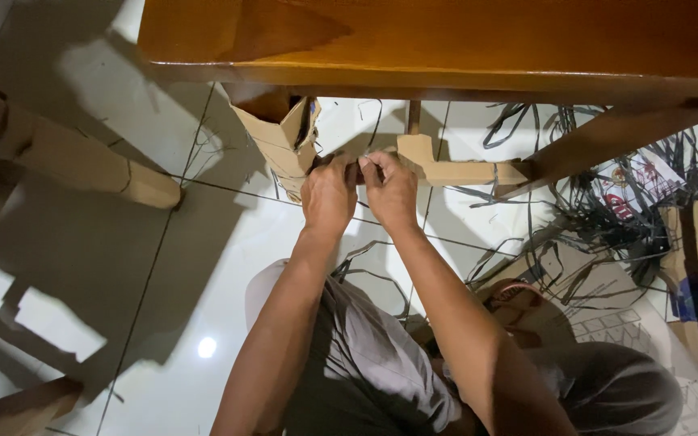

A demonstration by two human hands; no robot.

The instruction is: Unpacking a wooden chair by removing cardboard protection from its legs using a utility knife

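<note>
Above you the wooden furniture top (446, 40) is varnished and glossy. Its leg (284, 141) wears matt brown cardboard. Your floor (82, 266) is smooth, shiny white tile, littered with black plastic strapping (607, 210).

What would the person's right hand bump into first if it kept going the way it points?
Probably the cardboard-wrapped crosspiece just beyond the right hand, under the wooden tabletop; depth is hard to judge.

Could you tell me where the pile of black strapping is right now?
In the head view, the black strapping lies on the white tiled floor at the right, beyond the right hand.
</note>
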